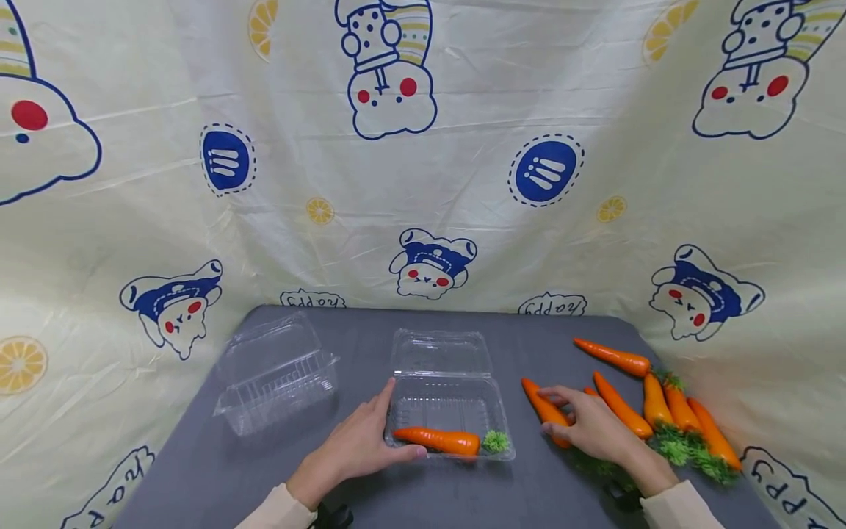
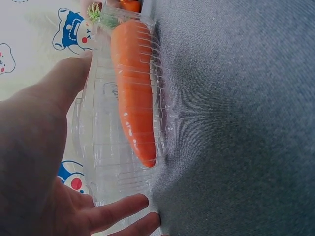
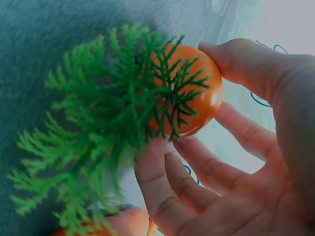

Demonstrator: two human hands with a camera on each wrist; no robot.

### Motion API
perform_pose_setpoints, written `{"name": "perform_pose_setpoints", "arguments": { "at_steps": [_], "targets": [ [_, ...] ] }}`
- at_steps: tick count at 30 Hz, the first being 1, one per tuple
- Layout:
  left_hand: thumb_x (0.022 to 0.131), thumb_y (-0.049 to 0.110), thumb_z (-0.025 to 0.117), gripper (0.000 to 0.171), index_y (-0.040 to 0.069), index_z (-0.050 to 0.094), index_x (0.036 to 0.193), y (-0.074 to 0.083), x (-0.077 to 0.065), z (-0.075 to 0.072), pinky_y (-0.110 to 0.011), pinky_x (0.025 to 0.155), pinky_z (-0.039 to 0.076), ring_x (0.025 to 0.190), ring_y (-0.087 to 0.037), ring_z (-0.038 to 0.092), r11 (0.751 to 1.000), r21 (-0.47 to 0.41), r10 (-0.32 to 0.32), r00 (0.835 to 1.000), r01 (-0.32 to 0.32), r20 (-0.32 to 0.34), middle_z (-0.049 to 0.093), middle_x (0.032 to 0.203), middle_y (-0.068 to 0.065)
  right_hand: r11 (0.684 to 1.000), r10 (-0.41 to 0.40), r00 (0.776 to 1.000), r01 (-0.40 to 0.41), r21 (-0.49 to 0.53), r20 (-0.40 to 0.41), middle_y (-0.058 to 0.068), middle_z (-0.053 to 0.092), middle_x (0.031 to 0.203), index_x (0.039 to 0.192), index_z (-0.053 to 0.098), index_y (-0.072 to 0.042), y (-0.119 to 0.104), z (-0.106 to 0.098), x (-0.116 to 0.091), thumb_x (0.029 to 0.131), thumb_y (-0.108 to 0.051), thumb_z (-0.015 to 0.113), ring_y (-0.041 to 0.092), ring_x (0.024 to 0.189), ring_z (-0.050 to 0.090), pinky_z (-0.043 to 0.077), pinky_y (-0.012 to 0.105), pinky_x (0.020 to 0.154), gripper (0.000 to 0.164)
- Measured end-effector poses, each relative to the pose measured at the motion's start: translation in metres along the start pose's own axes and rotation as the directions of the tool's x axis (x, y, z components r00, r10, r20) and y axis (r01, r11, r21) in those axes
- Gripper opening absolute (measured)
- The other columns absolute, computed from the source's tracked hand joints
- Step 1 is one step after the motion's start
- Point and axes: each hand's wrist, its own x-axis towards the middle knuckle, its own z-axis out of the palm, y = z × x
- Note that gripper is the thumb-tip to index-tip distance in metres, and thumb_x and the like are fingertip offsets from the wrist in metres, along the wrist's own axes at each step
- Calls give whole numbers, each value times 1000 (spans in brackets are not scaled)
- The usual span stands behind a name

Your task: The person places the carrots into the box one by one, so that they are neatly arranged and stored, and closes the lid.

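Left hand [image 1: 360,441] against the box [image 1: 449,402], fingers spread, right hand [image 1: 590,426] pinching a carrot [image 1: 545,411]: we'd best lift it level.

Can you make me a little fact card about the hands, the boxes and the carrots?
Left hand: spread at the left side of the open box
Open box: clear, lid up
Inside it: one carrot, green top on the right
Right hand: gripping another carrot
Other carrots: table's right side
Second box: clear, table's left side
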Motion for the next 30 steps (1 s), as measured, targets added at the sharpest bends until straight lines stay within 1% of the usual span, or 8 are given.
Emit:
{"name": "perform_pose_setpoints", "arguments": {
  "at_steps": [7,10,13,18,24,30],
  "targets": [
    [87,83,88,141,13,19,188,1,2,0,-69,122,57,151,-43,64,1000,4,-7,1000,7,8,52,180,-23,1000,-7,999,7,-10,-33,19,80,145,157,71,-12,-7,2,1,102,-28,93,18,101,76,64,38,80,61],
    [87,82,88,141,11,19,188,1,2,0,-69,121,58,150,-43,64,1000,7,-2,1000,2,10,53,180,-24,1000,-27,999,27,-5,-46,18,80,145,157,71,-13,-11,1,2,102,-26,92,17,100,76,64,37,79,60],
    [88,81,88,140,10,19,188,1,2,1,-69,119,59,149,-44,65,1000,10,9,1000,-9,8,53,179,-24,998,-56,997,56,0,-61,18,80,145,156,71,-11,-17,-2,3,103,-24,92,20,102,77,64,36,80,59],
    [88,80,89,140,9,20,187,1,2,1,-68,118,60,147,-44,66,1000,14,20,1000,-20,4,55,177,-25,996,-88,993,88,-6,-77,17,79,147,158,69,-11,-28,-7,3,104,-24,91,23,106,78,63,34,80,60],
    [88,80,89,140,9,20,187,1,2,0,-67,119,59,147,-43,66,1000,7,17,1000,-17,15,55,177,-25,994,-109,990,111,14,-91,16,79,147,161,66,-13,-43,-11,6,104,-24,91,21,105,76,62,31,78,63],
    [87,81,89,141,10,20,187,-1,4,-1,-68,122,58,149,-43,64,1000,3,9,1000,-9,16,53,179,-24,991,-135,983,136,-1,-125,17,78,146,164,64,-15,-59,-16,12,104,-24,91,21,104,75,61,30,77,66]
  ]
}}
